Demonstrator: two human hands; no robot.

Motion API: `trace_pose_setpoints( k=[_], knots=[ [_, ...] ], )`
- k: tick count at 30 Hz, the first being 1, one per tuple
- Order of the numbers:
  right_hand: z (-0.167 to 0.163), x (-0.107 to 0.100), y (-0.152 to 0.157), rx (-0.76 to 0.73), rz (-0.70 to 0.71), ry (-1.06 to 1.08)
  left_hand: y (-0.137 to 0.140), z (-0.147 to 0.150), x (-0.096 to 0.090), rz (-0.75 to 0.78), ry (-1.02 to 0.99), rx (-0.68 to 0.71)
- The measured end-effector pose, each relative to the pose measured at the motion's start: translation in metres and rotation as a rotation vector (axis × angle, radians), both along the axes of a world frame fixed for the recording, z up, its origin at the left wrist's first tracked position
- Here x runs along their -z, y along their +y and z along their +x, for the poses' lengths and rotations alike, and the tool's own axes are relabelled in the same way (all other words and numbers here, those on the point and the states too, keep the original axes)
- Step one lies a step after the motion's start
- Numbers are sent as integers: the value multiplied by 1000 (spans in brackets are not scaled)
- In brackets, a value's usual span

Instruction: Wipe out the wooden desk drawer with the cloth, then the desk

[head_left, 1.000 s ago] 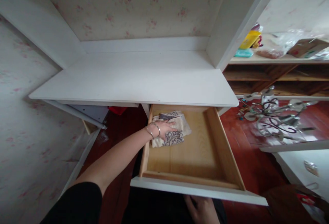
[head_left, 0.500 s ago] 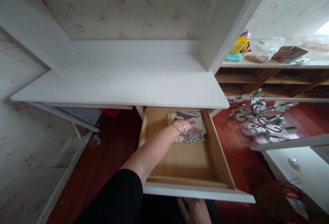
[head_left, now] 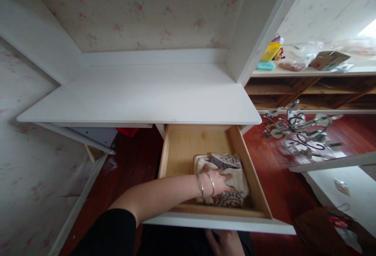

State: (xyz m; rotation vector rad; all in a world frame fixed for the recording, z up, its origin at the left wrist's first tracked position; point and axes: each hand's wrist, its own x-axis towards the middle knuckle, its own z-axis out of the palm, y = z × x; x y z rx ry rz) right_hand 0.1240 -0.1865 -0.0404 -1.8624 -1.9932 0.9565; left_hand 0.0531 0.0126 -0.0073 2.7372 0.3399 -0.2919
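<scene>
The left hand (head_left: 221, 182) presses flat, fingers spread, on a beige patterned cloth (head_left: 223, 179) in the open wooden drawer's (head_left: 188, 146) lower-right corner. The right hand (head_left: 225, 242), at bottom centre, is mostly hidden, grip unclear. Pressing hard, the cloth could bunch against the drawer front.

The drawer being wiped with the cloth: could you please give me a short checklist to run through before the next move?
1. Drawer pulled well out from under the white desk top: ok.
2. Left hand pressed flat on the patterned cloth: ok.
3. Cloth lies inside the drawer, at its front right corner: ok.
4. Rest of the wooden drawer floor bare of other items: ok.
5. Right hand below the drawer's front panel, grip on it: cannot tell.
6. Bracelets on the left wrist clear of the drawer's walls: ok.
</scene>
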Motion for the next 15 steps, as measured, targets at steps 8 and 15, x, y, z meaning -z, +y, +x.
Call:
trace_pose_setpoints(
  k=[8, 15],
  knots=[
    [1, -1, 0, 12, 23, 33, 6, -88, -19, -110, 161, -142],
    [0, -2, 2, 47, 33, 95, 32, -138, -22, -153, 264, -191]
  ],
)
